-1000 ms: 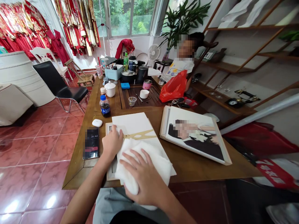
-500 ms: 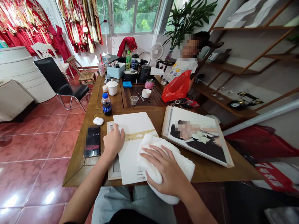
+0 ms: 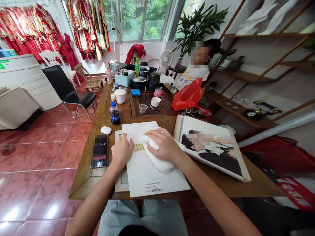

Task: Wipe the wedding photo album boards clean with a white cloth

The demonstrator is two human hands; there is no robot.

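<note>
A white board (image 3: 152, 172) with a gold strip across it lies on a picture frame (image 3: 120, 183) at the near edge of the wooden table (image 3: 248, 186). My left hand (image 3: 122, 151) presses down on the board's left edge, fingers curled. A white cloth (image 3: 154, 149) sits bunched on the upper part of the board, and my right hand (image 3: 163, 145) lies on top of it, fingers wrapped over it.
A phone (image 3: 99, 155) and a white earbud case (image 3: 106, 130) lie left of the board. A framed photo (image 3: 211, 147) rests to the right. Bottles, cups, a tea tray and a red bag (image 3: 188, 95) fill the far table. A person sits at the far end.
My right hand has swept the cloth from the board's near end, out to the right, then up to the upper part by the gold strip. My left hand stayed put.
</note>
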